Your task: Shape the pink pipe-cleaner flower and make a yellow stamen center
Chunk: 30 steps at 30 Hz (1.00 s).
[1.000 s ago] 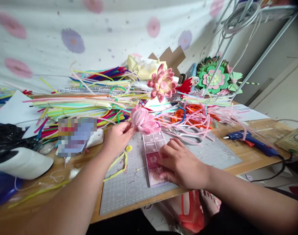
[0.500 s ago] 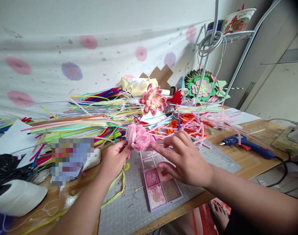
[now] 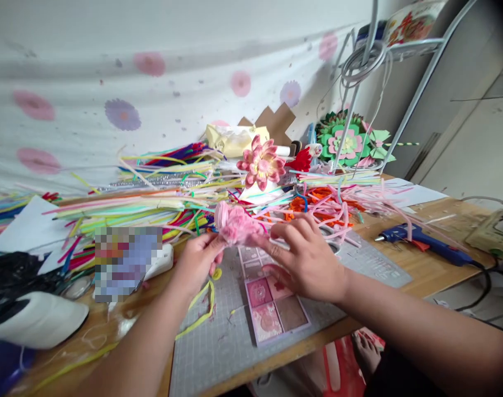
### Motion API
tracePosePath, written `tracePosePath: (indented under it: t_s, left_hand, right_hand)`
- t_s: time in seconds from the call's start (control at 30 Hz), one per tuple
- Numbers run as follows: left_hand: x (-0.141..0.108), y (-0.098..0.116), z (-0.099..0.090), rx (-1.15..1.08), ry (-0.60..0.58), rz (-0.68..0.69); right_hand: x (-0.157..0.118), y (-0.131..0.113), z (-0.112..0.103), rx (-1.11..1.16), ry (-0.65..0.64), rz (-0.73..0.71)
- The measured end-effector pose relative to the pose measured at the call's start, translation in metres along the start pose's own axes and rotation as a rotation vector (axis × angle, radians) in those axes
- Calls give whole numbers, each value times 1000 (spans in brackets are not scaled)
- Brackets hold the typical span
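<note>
A fluffy pink flower [image 3: 233, 225], seemingly made of pipe cleaners, is held above the cutting mat. My left hand [image 3: 201, 256] pinches it at its lower left side between thumb and fingers. From the right, my right hand [image 3: 307, 256] reaches in with its index fingertip against the flower's lower right petals. The thumb of that hand stays apart below, over an open makeup palette [image 3: 295, 318] with pink and brown pans. This palette lies on the grey cutting mat [image 3: 210, 353]. What the left fingers grip under the flower is hidden.
Piles of coloured pipe cleaners [image 3: 152, 201] cover the back of the table. A finished pink flower [image 3: 263, 164] stands among them. At right lie a blue glue gun [image 3: 425, 242] and its cord. A white object [image 3: 48, 317] and a black bag [image 3: 20, 275] sit at left.
The flower has tilted and its right petals now spread toward my right hand. My right hand has shifted slightly, its index finger still at the petals. The camera view has moved a little.
</note>
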<state>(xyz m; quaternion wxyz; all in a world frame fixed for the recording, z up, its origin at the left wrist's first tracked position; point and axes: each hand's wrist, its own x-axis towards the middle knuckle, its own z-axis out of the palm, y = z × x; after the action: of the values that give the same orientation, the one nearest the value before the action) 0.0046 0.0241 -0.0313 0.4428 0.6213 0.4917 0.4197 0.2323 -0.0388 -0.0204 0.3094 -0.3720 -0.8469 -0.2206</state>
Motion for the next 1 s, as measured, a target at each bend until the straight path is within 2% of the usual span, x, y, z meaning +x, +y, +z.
tracePosePath:
  t_s: [0.07,0.13,0.23,0.3,0.4,0.53,0.6,0.67,0.77,0.83,1.0]
  left_hand:
    - [2,-1,-1,-17,31,-3]
    - [3,-1,-2,-39,45,-4]
    - [5,-1,-4,-66,44,0]
    - [5,-1,-4,-79,42,11]
    - [3,-1,-5,-88,40,30]
    - [0,-1,-5,-82,29,43]
    - [0,0,-6,-74,31,48]
    - [-1,0,-7,-66,33,48]
    - [-1,2,-6,-57,32,29]
    - [-2,4,-5,-57,24,9]
    - [-6,8,-2,-81,-14,-59]
  right_hand:
    - [-6,0,0,145,-120,5]
    - [-13,-3,2,291,-323,-3]
    - [-21,-11,4,359,-561,1]
    - [-22,-18,5,345,-616,22]
    - [-21,-25,5,351,-628,55]
    - [-19,-26,5,355,-579,61]
    - [-17,-24,5,361,-509,26]
    - [-13,-20,2,357,-361,-5]
    - [-2,-13,-5,249,-61,-10]
    - [6,-8,-8,133,46,2]
    - [19,-6,0,-8,36,9]
